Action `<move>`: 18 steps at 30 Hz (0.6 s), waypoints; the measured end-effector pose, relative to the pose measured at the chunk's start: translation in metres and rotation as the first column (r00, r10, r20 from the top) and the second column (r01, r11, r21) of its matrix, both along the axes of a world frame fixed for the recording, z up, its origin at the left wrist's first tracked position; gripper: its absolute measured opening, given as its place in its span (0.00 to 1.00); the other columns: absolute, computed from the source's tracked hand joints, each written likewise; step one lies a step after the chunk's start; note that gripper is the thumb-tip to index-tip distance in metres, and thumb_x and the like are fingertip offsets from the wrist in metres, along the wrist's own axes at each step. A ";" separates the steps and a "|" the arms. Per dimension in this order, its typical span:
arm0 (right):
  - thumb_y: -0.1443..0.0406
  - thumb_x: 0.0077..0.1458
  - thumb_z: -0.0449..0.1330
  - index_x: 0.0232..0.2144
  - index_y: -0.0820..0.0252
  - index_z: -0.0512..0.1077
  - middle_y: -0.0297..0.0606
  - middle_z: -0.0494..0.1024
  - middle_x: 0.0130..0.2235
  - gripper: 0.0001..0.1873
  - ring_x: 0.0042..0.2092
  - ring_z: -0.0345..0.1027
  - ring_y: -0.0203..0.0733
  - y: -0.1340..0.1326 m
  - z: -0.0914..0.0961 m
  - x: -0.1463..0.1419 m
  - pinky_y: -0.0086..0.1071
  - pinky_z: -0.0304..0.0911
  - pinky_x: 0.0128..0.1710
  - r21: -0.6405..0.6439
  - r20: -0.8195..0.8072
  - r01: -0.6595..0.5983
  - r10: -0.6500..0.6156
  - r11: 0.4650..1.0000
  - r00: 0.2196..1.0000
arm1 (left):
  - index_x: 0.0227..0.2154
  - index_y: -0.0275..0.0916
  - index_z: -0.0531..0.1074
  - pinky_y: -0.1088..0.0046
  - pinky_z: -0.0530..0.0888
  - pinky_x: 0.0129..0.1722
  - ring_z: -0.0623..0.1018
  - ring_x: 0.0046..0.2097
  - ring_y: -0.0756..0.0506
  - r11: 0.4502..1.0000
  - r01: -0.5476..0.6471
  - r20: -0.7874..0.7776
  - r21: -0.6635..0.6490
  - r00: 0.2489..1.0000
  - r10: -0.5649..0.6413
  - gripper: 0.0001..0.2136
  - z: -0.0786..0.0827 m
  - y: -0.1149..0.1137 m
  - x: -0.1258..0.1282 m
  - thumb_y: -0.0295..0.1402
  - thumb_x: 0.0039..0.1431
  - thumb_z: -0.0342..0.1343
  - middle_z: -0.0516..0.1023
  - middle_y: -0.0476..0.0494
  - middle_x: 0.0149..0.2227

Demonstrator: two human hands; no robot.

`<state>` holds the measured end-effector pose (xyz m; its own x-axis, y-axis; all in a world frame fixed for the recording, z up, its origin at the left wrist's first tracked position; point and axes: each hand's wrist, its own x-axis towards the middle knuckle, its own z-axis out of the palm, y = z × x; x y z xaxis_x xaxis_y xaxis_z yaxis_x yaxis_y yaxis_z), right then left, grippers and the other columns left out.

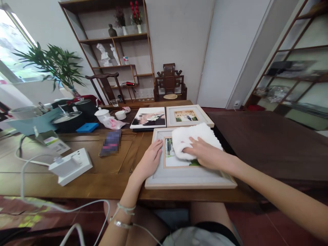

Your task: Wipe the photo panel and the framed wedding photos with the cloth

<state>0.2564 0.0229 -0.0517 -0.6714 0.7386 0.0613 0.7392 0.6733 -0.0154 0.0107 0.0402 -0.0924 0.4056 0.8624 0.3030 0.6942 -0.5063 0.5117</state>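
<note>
A light wooden picture frame (pixel 189 183) lies flat at the table's front edge, with a wide pale border around a small photo. My left hand (pixel 151 157) rests on its left side, fingers stretched out and holding nothing. On top of the frame my right hand (pixel 203 152) presses a fluffy white cloth (pixel 198 133), some fingers tucked into its fold. The cloth covers much of the photo (pixel 176 163); the photo's left and lower parts show.
Behind lie a second framed photo (pixel 189 116) and a flat picture panel (pixel 148 118). Toward the left are a white power strip (pixel 75 167) with a trailing cable, a purple packet (pixel 110 142), a blue box (pixel 87 127), a white teapot (pixel 101 114) and dark pots (pixel 68 118).
</note>
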 end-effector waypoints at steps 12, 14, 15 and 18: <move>0.82 0.35 0.47 0.51 0.54 0.67 0.40 0.66 0.58 0.39 0.62 0.52 0.54 -0.075 0.009 -0.016 0.50 0.53 0.57 -0.135 -0.094 -0.072 0.059 0.988 0.994 | 0.55 0.35 0.66 0.58 0.58 0.62 0.62 0.63 0.44 1.000 0.003 0.028 0.016 1.000 -0.003 0.20 -0.004 0.001 -0.002 0.34 0.65 0.39 0.65 0.38 0.60; 0.82 0.36 0.47 0.53 0.55 0.65 0.41 0.62 0.61 0.41 0.63 0.49 0.55 -0.051 0.001 -0.017 0.52 0.51 0.58 -0.103 -0.095 0.000 -0.010 0.995 0.995 | 0.54 0.35 0.66 0.59 0.58 0.63 0.62 0.63 0.44 1.000 0.008 0.036 0.014 0.999 -0.009 0.20 -0.004 0.001 -0.002 0.34 0.65 0.39 0.65 0.38 0.60; 0.82 0.36 0.47 0.54 0.56 0.65 0.42 0.61 0.61 0.40 0.63 0.48 0.56 -0.036 -0.003 -0.017 0.52 0.50 0.58 -0.063 -0.099 0.032 -0.038 0.998 0.994 | 0.54 0.34 0.66 0.59 0.58 0.63 0.62 0.63 0.44 1.000 0.009 0.035 0.012 0.999 -0.009 0.20 -0.004 0.001 -0.002 0.34 0.64 0.39 0.65 0.37 0.60; 0.83 0.39 0.46 0.55 0.59 0.64 0.45 0.62 0.61 0.39 0.63 0.48 0.57 0.010 -0.008 -0.015 0.53 0.48 0.58 0.098 -0.086 0.107 -0.099 0.989 0.991 | 0.54 0.31 0.66 0.60 0.57 0.63 0.61 0.63 0.44 1.000 0.009 0.022 -0.002 1.000 -0.009 0.20 -0.001 0.000 -0.001 0.34 0.65 0.39 0.65 0.35 0.60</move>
<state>0.2412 0.0327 -0.0598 -0.5817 0.7906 0.1911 0.8039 0.5946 -0.0128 0.0096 0.0400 -0.0938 0.4063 0.8594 0.3105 0.6784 -0.5113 0.5276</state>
